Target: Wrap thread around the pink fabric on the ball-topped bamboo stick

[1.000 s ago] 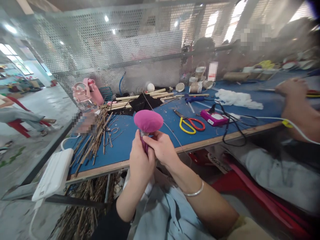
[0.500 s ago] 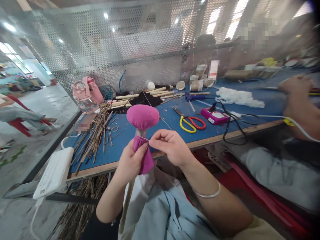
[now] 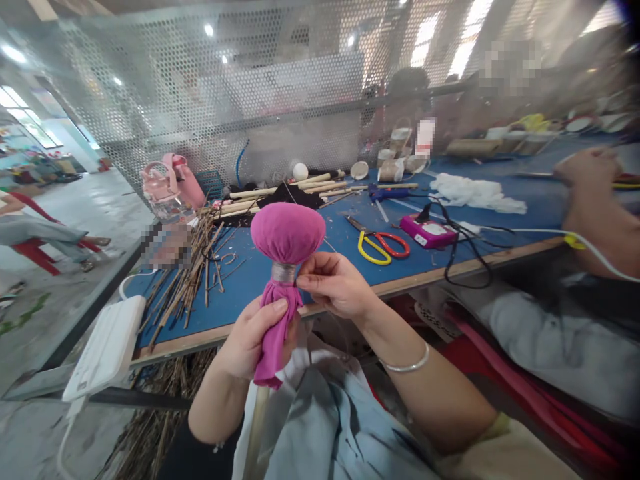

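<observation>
Left hand (image 3: 257, 327) grasps the pink cloth tail (image 3: 273, 357) above a stick (image 3: 257, 423); right hand (image 3: 340, 287) pinches beside the grey binding (image 3: 283, 273), its catch too fine for me to tell. Above them, before the blue table (image 3: 230, 287), the rounded head (image 3: 288, 232) looks light and soft; I'd hold the stick, likely stiff.

A perforated metal screen (image 3: 220, 87) rises across twelve o'clock, round lamps (image 3: 209, 30) glowing at eleven and bright tall windows (image 3: 467, 40) at one, their surroundings blurred. At ten, more windows (image 3: 27, 120) light the hall. Smooth grey floor (image 3: 115, 207) stretches toward nine. Centrally stands a blue-topped table (image 3: 235, 287), wood-edged, its dark metal frame (image 3: 97, 303) showing between eight and nine.
</observation>
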